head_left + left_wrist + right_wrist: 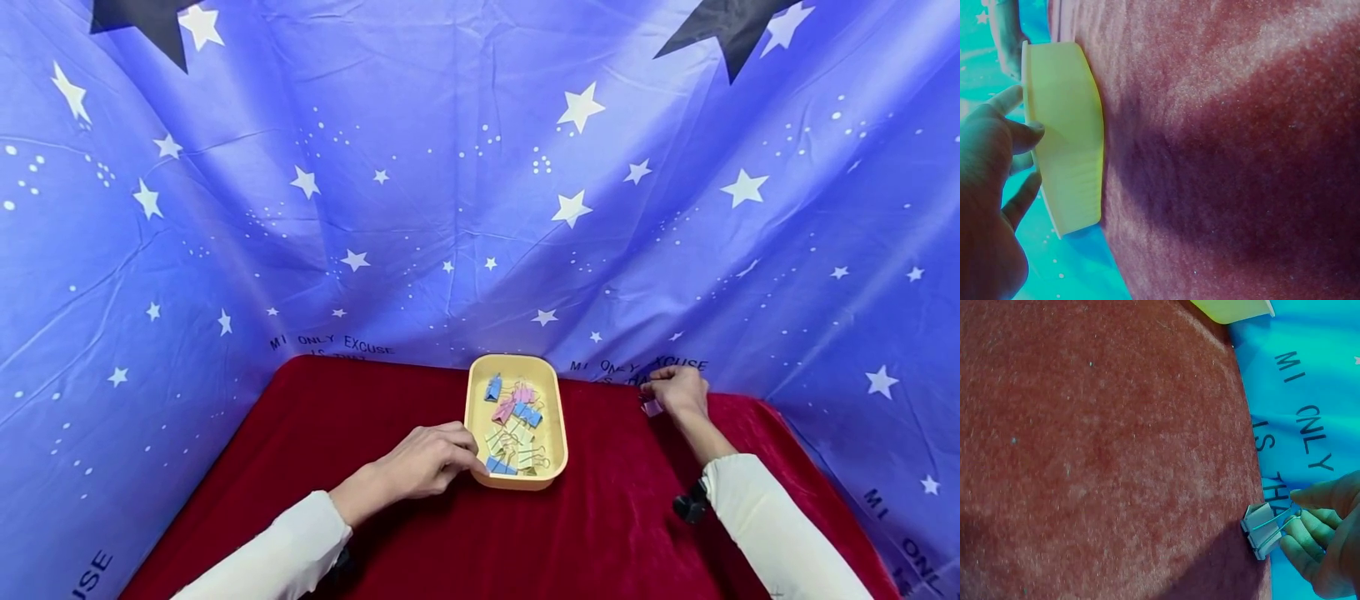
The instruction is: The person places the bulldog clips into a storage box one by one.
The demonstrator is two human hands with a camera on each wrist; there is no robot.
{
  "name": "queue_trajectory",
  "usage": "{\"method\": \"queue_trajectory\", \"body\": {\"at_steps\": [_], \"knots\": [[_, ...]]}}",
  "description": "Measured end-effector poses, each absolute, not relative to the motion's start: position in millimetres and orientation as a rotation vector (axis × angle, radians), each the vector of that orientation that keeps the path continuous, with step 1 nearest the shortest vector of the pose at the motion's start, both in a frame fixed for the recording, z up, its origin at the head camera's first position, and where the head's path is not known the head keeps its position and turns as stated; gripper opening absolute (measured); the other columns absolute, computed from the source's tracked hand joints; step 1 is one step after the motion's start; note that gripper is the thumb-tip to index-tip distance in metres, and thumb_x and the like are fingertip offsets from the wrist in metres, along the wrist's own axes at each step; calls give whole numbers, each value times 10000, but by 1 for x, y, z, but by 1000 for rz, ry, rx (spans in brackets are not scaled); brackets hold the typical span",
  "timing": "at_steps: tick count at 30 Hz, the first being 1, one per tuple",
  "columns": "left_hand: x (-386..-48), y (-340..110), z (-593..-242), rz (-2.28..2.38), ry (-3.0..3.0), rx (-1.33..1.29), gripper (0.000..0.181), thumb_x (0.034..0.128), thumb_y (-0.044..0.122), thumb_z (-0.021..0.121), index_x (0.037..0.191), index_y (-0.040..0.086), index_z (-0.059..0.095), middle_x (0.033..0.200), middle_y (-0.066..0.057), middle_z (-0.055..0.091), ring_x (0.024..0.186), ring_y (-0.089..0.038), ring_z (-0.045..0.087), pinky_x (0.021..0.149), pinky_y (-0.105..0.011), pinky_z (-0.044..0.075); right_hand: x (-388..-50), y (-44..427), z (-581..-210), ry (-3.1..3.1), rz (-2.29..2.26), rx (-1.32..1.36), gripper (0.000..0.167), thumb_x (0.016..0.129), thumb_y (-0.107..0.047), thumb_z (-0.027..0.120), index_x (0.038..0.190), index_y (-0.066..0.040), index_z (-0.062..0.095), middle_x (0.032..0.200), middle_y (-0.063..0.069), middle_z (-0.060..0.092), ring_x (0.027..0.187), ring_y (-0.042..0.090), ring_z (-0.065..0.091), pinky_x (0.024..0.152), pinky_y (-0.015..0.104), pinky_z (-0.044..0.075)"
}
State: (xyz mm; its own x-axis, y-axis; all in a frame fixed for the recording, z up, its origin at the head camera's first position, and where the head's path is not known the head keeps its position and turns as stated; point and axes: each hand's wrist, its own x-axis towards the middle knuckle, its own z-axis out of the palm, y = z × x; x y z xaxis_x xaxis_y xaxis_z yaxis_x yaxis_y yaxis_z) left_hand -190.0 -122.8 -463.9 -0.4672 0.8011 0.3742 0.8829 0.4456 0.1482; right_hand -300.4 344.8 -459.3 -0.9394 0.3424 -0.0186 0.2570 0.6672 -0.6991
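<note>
In the head view a pale yellow plastic box (558,433) stands on the red cloth with several binder clips in it: blue ones (528,414), pink ones (503,409) and pale yellow-green ones (528,452). My left hand (431,458) holds the box by its near left rim; the left wrist view has the thumb (1036,127) against the outer wall and fingers over the edge. Well to the right of the box, my right hand (681,392) pinches the wire handles of a pinkish-purple binder clip (1262,530), its body low at the cloth's back edge.
Red velvety cloth (600,533) covers the table. A blue-violet curtain (450,208) with stars and printed lettering hangs close behind the table and along both sides. Dark straps sit on both wrists, below white sleeves (780,525).
</note>
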Motion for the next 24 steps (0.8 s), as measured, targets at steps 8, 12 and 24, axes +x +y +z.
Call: {"method": "queue_trajectory", "body": {"at_steps": [8,12,24], "knots": [[-191,-123,-466,-490,-2431,-1465,355,957,-8,783,1103,290,909,1030,106,750,1016,-52,665,800,-151,556,-292,360,-459,-2801,1069,-496,336,965,-174,793,1235,26,806,1340,278,763,1387,567,534,1207,685,434],[-191,-123,-466,-476,-2427,-1465,364,951,-8,786,1107,298,907,1030,107,742,999,-48,657,784,-143,541,-287,367,-460,-2803,1067,-499,305,967,-165,782,1198,30,819,1314,281,772,1384,577,511,1219,673,412],[-189,-122,-465,-493,-2421,-1468,357,950,-15,789,1105,284,907,1024,103,739,1003,-55,659,790,-137,540,-270,377,-454,-2825,1153,-463,276,955,-82,742,1156,90,823,828,44,843,679,62,672,643,245,555]]}}
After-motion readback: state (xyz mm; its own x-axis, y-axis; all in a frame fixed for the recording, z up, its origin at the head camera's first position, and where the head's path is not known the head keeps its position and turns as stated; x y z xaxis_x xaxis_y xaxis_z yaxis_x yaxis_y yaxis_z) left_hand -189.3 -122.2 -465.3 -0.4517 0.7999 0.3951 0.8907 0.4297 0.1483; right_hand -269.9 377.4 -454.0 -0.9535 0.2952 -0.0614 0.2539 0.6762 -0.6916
